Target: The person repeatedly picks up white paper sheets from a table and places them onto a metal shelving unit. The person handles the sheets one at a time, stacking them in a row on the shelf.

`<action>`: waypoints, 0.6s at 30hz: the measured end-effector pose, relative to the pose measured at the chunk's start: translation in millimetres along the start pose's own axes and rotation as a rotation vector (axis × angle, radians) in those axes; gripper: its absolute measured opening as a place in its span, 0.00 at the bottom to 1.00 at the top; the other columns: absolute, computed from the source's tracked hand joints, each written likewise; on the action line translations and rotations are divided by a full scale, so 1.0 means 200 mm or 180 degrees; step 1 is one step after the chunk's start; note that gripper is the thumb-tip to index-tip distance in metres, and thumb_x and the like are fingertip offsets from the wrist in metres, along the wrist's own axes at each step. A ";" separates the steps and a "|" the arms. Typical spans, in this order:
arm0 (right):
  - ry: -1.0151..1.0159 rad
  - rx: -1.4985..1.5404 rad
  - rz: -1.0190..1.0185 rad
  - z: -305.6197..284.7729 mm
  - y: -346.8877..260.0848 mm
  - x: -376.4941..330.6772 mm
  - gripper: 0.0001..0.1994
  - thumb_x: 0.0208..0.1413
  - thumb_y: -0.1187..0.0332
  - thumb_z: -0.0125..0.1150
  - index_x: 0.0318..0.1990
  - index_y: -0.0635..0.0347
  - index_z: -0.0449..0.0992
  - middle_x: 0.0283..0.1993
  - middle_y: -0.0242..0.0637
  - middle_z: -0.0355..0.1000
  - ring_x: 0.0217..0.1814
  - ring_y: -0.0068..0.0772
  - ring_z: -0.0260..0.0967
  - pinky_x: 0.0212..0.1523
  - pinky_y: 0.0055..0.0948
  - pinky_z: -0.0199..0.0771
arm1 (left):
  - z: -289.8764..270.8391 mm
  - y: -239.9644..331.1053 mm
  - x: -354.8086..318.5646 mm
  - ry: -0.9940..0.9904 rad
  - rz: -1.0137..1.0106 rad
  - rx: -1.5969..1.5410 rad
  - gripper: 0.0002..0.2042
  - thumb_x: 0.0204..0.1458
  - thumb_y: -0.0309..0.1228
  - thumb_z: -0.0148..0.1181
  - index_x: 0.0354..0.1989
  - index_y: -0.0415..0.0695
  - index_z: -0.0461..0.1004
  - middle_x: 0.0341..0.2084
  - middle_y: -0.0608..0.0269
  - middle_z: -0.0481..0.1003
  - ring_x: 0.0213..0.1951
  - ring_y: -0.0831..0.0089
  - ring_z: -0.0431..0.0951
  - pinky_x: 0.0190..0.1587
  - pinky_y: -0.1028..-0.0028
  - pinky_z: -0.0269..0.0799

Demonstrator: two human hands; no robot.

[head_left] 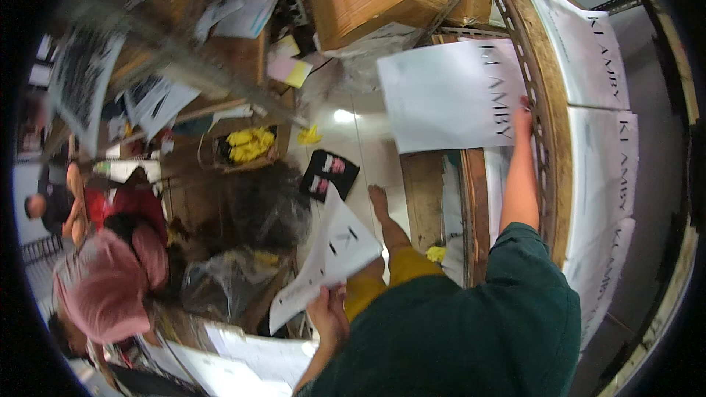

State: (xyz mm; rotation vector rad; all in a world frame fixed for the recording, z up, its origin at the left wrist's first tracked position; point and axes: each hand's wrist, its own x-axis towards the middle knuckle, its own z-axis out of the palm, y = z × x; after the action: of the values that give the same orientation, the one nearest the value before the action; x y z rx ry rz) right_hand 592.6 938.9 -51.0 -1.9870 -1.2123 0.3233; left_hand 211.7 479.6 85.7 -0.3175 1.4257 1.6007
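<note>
A bright glare spot is reflected by the glossy tiled floor; the middle left is sunk in shadow, the upper-left metal beam is blurred, and straight edges are bent toward the black rim.

Shelf bears white sheets; tiled floor bears black mat (pink-marked)

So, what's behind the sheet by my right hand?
Past the edges of the sheet, floor tiles show to its left and a box beyond its top. Whatever lies directly behind it is covered, so I can't tell.
</note>
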 end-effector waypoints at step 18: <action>0.1107 -0.2026 -0.0026 -0.12 0.58 1.07 0.14 0.37 0.71 0.50 0.34 0.44 0.75 0.40 0.37 0.72 0.42 0.41 0.69 0.40 0.36 0.67 | 0.05 -0.51 0.79 0.0690 -0.0849 0.1871 0.13 0.51 0.26 0.48 0.45 0.44 0.58 0.36 0.61 0.69 0.31 0.74 0.72 0.29 0.78 0.68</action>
State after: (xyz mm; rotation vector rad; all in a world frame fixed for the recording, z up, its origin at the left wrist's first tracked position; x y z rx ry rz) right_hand 790.1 1077.7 -82.0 -2.4308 -1.1806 -0.4580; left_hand 209.8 548.6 -88.8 -0.3200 1.8579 0.9004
